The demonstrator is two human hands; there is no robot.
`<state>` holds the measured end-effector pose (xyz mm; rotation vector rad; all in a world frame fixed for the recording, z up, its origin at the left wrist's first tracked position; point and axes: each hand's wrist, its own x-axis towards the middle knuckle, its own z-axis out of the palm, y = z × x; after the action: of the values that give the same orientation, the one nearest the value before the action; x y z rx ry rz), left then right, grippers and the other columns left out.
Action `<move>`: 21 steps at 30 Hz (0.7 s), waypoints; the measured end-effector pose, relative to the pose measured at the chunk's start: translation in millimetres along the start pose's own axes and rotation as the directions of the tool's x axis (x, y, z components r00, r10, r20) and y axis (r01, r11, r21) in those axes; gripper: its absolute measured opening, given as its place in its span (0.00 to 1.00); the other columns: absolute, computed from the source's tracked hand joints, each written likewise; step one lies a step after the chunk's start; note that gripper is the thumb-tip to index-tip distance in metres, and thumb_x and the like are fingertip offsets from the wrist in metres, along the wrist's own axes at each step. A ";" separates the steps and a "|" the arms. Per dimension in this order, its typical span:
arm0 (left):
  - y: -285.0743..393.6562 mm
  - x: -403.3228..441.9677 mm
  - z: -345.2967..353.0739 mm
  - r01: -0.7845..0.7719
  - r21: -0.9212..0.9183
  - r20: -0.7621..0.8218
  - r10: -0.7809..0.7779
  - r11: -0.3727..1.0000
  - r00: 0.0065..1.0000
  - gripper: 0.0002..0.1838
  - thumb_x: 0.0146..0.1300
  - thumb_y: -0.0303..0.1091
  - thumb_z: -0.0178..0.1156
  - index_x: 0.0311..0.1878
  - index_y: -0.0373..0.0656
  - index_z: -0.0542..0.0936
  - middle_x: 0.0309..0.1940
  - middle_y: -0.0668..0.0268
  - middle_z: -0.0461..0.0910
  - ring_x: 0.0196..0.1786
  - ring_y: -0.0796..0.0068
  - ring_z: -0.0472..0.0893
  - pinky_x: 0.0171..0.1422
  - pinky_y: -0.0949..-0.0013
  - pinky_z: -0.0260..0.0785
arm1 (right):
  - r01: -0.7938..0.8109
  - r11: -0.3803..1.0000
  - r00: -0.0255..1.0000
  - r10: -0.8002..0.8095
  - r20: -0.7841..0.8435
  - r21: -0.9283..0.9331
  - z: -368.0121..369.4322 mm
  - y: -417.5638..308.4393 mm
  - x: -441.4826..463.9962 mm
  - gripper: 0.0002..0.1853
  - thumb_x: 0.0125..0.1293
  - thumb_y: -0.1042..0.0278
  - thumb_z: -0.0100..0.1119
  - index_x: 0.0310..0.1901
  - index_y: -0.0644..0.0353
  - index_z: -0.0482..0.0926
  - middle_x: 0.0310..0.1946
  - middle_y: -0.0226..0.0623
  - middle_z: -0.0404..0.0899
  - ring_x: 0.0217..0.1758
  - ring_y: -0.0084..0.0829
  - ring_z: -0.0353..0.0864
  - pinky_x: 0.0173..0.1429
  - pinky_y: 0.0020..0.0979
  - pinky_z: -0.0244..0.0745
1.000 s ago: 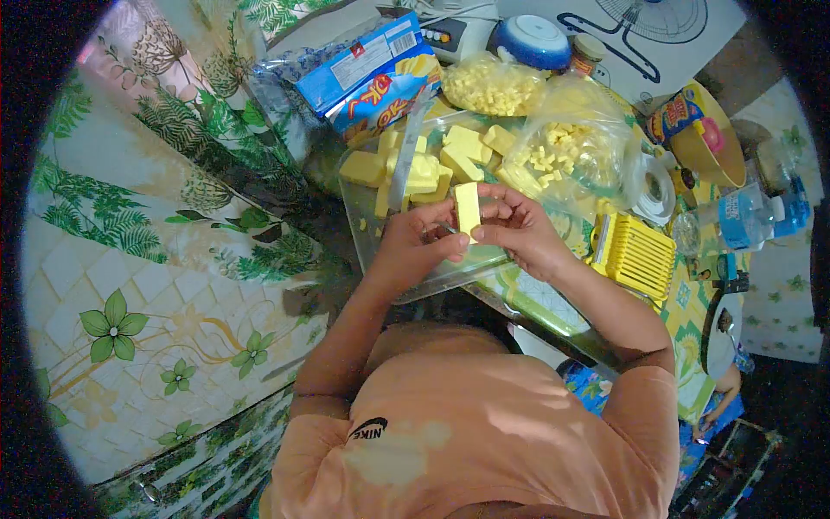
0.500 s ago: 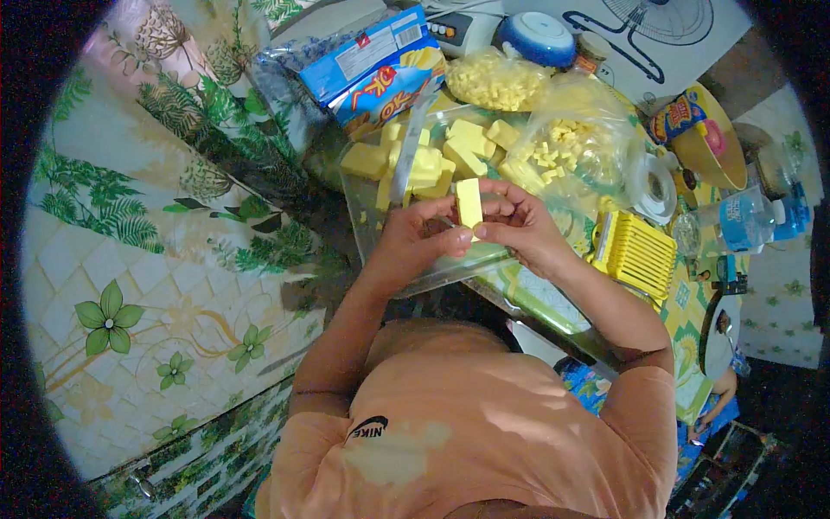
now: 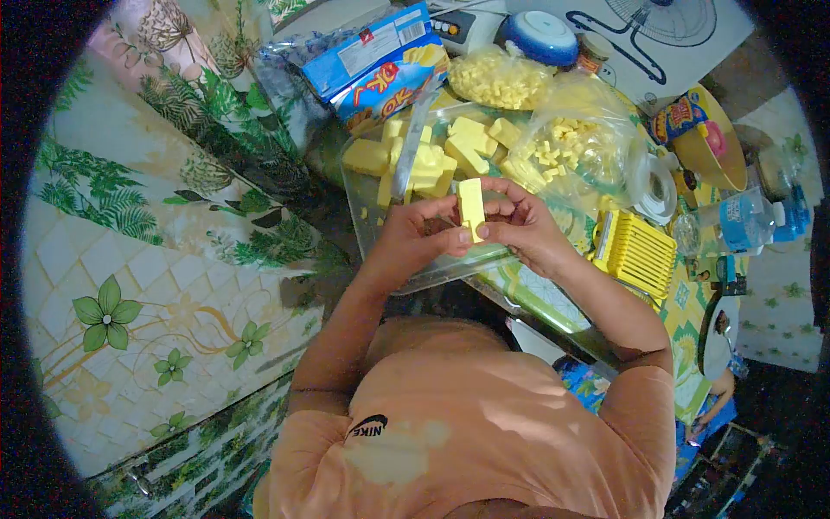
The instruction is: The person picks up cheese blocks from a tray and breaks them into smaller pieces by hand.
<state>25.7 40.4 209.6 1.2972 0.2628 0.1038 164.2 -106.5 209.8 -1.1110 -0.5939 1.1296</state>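
A pale yellow block of cheese stands on end between my two hands, over the near edge of a clear plastic tray. My left hand pinches its lower left side with thumb and fingers. From the other side my right hand grips it, thumb low on the block and fingers behind. Just beyond my hands, several larger cheese blocks lie in the tray. A knife rests across them, its near end close to my left fingers.
Right of my hands is a yellow slicer. Bags of small yellow cubes and an open clear bag lie behind. Around them are a blue box, blue bowl, tape roll and plastic bottle. Someone's arm shows at lower right.
The block turns slightly in my fingers and tilts a little. Both hands keep hold of it in nearly the same place.
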 end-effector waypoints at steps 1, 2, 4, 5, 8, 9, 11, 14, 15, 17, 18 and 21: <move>1.1 -0.3 -0.1 0.004 0.017 0.001 -0.004 1.000 1.000 0.26 0.56 0.32 0.65 0.57 0.33 0.72 0.42 0.64 0.78 0.40 0.77 0.79 0.44 0.72 0.76 | 0.002 1.000 1.000 -0.002 0.002 -0.010 -0.5 0.4 0.1 0.30 0.55 0.80 0.62 0.61 0.59 0.65 0.41 0.36 0.81 0.44 0.24 0.79 0.53 0.28 0.72; 1.4 0.0 0.1 0.009 0.002 -0.006 -0.009 1.000 1.000 0.26 0.56 0.32 0.65 0.57 0.33 0.72 0.42 0.64 0.78 0.40 0.77 0.79 0.44 0.72 0.76 | 0.004 1.000 1.000 -0.004 0.003 -0.020 -1.1 0.9 0.4 0.30 0.55 0.80 0.62 0.61 0.59 0.65 0.41 0.36 0.81 0.45 0.24 0.79 0.54 0.28 0.72; 1.7 1.0 1.6 0.017 -0.028 -0.018 -0.017 0.999 1.000 0.25 0.57 0.32 0.64 0.57 0.33 0.73 0.42 0.64 0.78 0.41 0.77 0.79 0.44 0.72 0.76 | 0.023 0.999 1.000 -0.022 0.019 -0.026 -2.6 2.8 1.1 0.30 0.55 0.80 0.62 0.60 0.59 0.65 0.41 0.36 0.81 0.45 0.24 0.79 0.54 0.28 0.72; 2.7 1.2 2.7 0.030 -0.053 -0.028 -0.032 0.998 0.999 0.25 0.57 0.32 0.64 0.57 0.33 0.72 0.43 0.64 0.78 0.41 0.77 0.79 0.44 0.72 0.76 | 0.033 0.999 0.999 -0.032 0.027 -0.028 -3.0 3.3 1.3 0.30 0.55 0.80 0.62 0.60 0.59 0.65 0.41 0.35 0.81 0.45 0.24 0.79 0.54 0.28 0.72; 4.0 1.5 3.5 0.043 -0.097 -0.033 -0.046 0.994 0.998 0.24 0.58 0.31 0.63 0.58 0.33 0.72 0.44 0.64 0.78 0.41 0.76 0.79 0.44 0.72 0.77 | 0.034 0.999 0.999 -0.033 0.018 -0.038 -0.1 0.6 0.3 0.29 0.56 0.80 0.62 0.60 0.59 0.65 0.41 0.35 0.81 0.45 0.24 0.79 0.54 0.29 0.72; 2.1 1.4 1.4 0.029 -0.092 -0.019 -0.030 0.995 0.999 0.24 0.58 0.31 0.62 0.58 0.33 0.72 0.44 0.64 0.78 0.41 0.75 0.79 0.44 0.72 0.77 | 0.035 0.998 0.999 -0.035 0.017 -0.044 0.4 0.1 0.6 0.29 0.56 0.80 0.62 0.60 0.59 0.65 0.41 0.35 0.80 0.45 0.24 0.79 0.54 0.29 0.72; 1.2 0.3 -0.6 0.015 -0.085 -0.005 -0.016 0.996 1.000 0.24 0.59 0.30 0.61 0.58 0.33 0.72 0.45 0.63 0.78 0.41 0.74 0.79 0.45 0.71 0.77 | 0.038 0.998 0.999 -0.037 0.016 -0.055 1.3 -0.2 1.0 0.29 0.56 0.79 0.62 0.60 0.59 0.65 0.41 0.34 0.80 0.45 0.24 0.79 0.54 0.29 0.73; 0.5 -1.4 -1.5 0.013 -0.075 -0.011 -0.014 0.997 1.000 0.23 0.59 0.30 0.61 0.58 0.33 0.72 0.46 0.63 0.77 0.41 0.73 0.80 0.46 0.70 0.77 | 0.059 0.994 0.998 -0.057 0.018 -0.088 1.0 0.7 0.4 0.29 0.56 0.79 0.62 0.60 0.60 0.65 0.42 0.34 0.80 0.46 0.24 0.79 0.54 0.29 0.73; -0.7 -1.2 -1.7 0.010 -0.069 -0.014 -0.011 0.998 1.000 0.23 0.59 0.30 0.61 0.58 0.33 0.72 0.46 0.63 0.77 0.41 0.73 0.80 0.46 0.70 0.77 | 0.065 0.993 0.998 -0.063 0.021 -0.095 1.0 1.3 0.4 0.29 0.56 0.79 0.62 0.60 0.60 0.65 0.42 0.35 0.80 0.46 0.24 0.79 0.54 0.29 0.72; -0.2 -1.2 -0.6 0.011 -0.060 -0.023 -0.012 0.998 1.000 0.22 0.59 0.30 0.60 0.56 0.33 0.72 0.45 0.63 0.78 0.42 0.72 0.80 0.46 0.69 0.77 | 0.078 0.991 0.997 -0.075 0.027 -0.112 0.9 2.4 0.6 0.29 0.56 0.79 0.62 0.60 0.60 0.65 0.42 0.35 0.80 0.46 0.25 0.79 0.54 0.29 0.72; 1.9 -1.7 1.1 0.015 -0.056 -0.029 -0.016 0.998 0.999 0.21 0.59 0.31 0.60 0.55 0.33 0.73 0.44 0.63 0.78 0.42 0.72 0.80 0.46 0.68 0.77 | 0.077 0.991 0.997 -0.075 0.030 -0.111 1.5 2.1 0.2 0.29 0.56 0.80 0.62 0.60 0.60 0.65 0.42 0.35 0.80 0.46 0.24 0.78 0.54 0.29 0.72; 1.8 -0.5 2.0 0.045 -0.105 -0.051 -0.050 0.993 0.997 0.19 0.60 0.32 0.60 0.53 0.33 0.75 0.42 0.63 0.79 0.39 0.72 0.80 0.43 0.69 0.78 | 0.082 0.989 0.996 -0.077 0.046 -0.123 2.3 0.8 -1.4 0.28 0.57 0.79 0.62 0.59 0.60 0.65 0.43 0.35 0.79 0.47 0.24 0.78 0.54 0.28 0.72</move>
<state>25.9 39.0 211.9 1.1850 0.3296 0.1106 161.5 -106.9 210.1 -1.1629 -0.7431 1.0594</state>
